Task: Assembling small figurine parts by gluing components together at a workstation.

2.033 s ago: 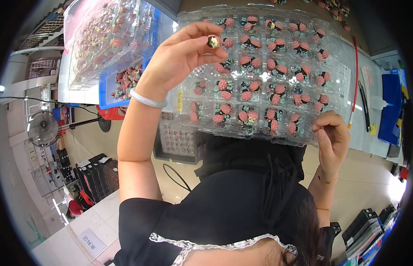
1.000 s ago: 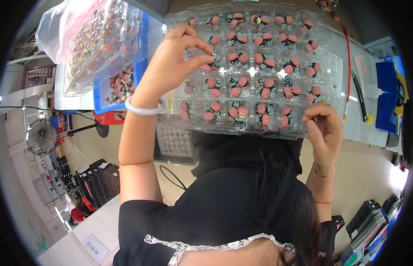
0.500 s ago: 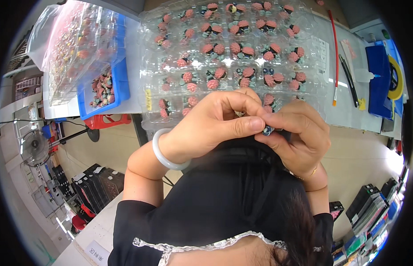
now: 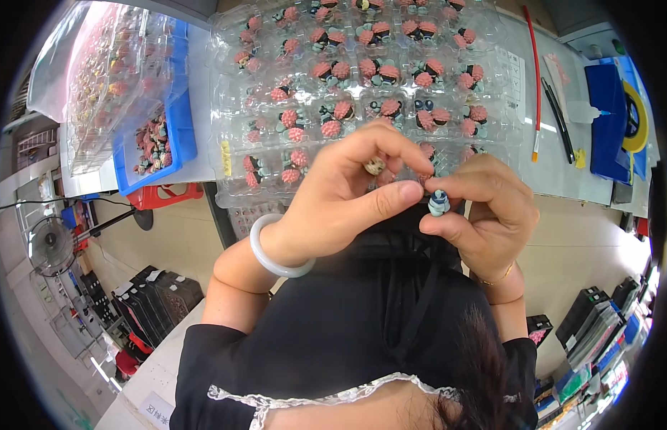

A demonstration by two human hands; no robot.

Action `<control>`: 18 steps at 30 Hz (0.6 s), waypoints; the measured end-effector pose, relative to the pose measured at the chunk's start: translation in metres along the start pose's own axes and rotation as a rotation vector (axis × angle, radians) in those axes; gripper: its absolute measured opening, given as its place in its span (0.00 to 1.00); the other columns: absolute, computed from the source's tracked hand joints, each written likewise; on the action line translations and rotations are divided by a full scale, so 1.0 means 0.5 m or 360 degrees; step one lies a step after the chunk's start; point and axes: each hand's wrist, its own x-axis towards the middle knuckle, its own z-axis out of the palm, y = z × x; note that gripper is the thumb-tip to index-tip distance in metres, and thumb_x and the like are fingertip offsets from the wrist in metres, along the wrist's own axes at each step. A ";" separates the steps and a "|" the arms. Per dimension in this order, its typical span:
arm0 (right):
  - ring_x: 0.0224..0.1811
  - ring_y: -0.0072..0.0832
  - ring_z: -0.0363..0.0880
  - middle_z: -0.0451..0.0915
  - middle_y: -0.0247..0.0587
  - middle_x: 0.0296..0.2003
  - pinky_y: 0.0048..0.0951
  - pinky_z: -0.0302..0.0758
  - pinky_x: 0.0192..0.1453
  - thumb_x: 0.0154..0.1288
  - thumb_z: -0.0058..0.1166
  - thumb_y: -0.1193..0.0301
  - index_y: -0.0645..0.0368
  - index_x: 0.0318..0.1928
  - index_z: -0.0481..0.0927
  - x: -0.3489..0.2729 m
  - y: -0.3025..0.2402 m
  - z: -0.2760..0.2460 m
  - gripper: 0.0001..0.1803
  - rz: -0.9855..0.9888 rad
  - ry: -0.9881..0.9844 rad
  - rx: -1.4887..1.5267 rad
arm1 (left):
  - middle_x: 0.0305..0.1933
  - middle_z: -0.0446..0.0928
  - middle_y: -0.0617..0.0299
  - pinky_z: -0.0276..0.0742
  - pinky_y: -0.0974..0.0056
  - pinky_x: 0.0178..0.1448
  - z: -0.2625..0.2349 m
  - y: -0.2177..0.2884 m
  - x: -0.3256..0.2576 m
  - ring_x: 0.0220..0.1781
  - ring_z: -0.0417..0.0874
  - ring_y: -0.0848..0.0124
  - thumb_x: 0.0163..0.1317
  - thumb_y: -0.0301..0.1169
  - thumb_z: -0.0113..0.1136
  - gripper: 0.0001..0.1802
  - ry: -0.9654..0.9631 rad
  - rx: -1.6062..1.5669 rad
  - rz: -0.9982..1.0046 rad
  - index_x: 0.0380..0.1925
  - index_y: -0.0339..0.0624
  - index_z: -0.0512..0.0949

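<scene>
Just above my lap, my right hand (image 4: 487, 208) pinches a small dark-blue and pale-blue molded figurine (image 4: 439, 203) between thumb and fingers. My left hand (image 4: 355, 183) is close beside it, its thumb and index fingertips near the figurine's left side. A small beige-brown piece (image 4: 375, 166) sits in the curled fingers of my left hand; its exact kind cannot be made out. Behind both hands lies a clear plastic compartment tray (image 4: 222, 129) of small pink, black and pale-green molded pieces (image 4: 331, 127). My hands hide part of its near edge.
At the left are a blue bin (image 4: 179, 154) of similar pieces and stacked clear trays (image 4: 97, 107). To the right lie a red-handled paintbrush (image 4: 532, 79), black pen-like tools (image 4: 559, 118), a dropper bottle (image 4: 583, 112) and a yellow tape roll (image 4: 636, 118). A fan (image 4: 51, 244) stands far left.
My left thumb and index finger have drawn slightly back from the figurine, which now shows more fully in my right fingers. The beige-brown piece in my left hand is more visible.
</scene>
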 end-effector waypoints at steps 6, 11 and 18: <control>0.18 0.19 0.71 0.73 0.35 0.19 0.17 0.66 0.20 0.36 0.68 0.71 0.62 0.28 0.78 0.008 0.002 -0.007 0.15 -0.0075 -0.0135 0.0073 | 0.29 0.61 0.66 0.59 0.72 0.37 -0.012 0.021 0.002 0.32 0.62 0.74 0.41 0.30 0.65 0.11 -0.0051 0.0859 0.0419 0.28 0.42 0.81; 0.19 0.20 0.73 0.74 0.36 0.21 0.17 0.68 0.23 0.36 0.68 0.74 0.63 0.28 0.77 0.005 0.005 -0.003 0.15 -0.0012 -0.0283 0.0247 | 0.27 0.60 0.67 0.57 0.72 0.33 -0.015 0.022 0.003 0.29 0.62 0.74 0.35 0.30 0.67 0.10 -0.0012 0.0964 0.0510 0.24 0.46 0.82; 0.30 0.26 0.77 0.77 0.41 0.27 0.25 0.74 0.34 0.38 0.64 0.83 0.65 0.29 0.75 -0.013 0.004 0.009 0.14 0.0305 -0.0062 0.0849 | 0.25 0.59 0.68 0.55 0.71 0.31 -0.009 0.031 -0.005 0.28 0.61 0.73 0.32 0.33 0.69 0.12 0.0047 0.1074 0.0590 0.22 0.48 0.81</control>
